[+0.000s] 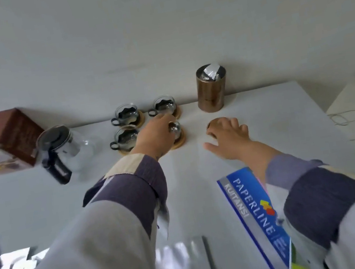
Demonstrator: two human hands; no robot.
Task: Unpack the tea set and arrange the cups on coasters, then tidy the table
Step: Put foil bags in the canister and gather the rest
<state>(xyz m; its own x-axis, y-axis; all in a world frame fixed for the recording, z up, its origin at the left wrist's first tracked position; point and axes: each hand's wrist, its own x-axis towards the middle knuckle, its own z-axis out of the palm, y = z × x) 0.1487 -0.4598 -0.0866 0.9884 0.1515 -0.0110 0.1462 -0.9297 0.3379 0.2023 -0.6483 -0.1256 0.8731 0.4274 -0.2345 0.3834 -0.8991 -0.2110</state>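
Glass cups with dark holders stand on round wooden coasters at the table's far side: one at back left (125,113), one at back right (163,105), one at front left (125,137). My left hand (155,135) grips a fourth cup (176,128) on the front right coaster (179,142). My right hand (229,136) rests flat on the table, fingers spread over a small round dark thing (210,125), mostly hidden. A glass teapot (63,149) with a black lid and handle stands left of the cups.
A brown tea set box (0,142) lies at far left. A copper canister (211,89) with a foil bag stands by the wall. Silvery packets (2,262) and a foil sheet (182,261) lie near me. A blue Paperline pad (254,211) sits near right.
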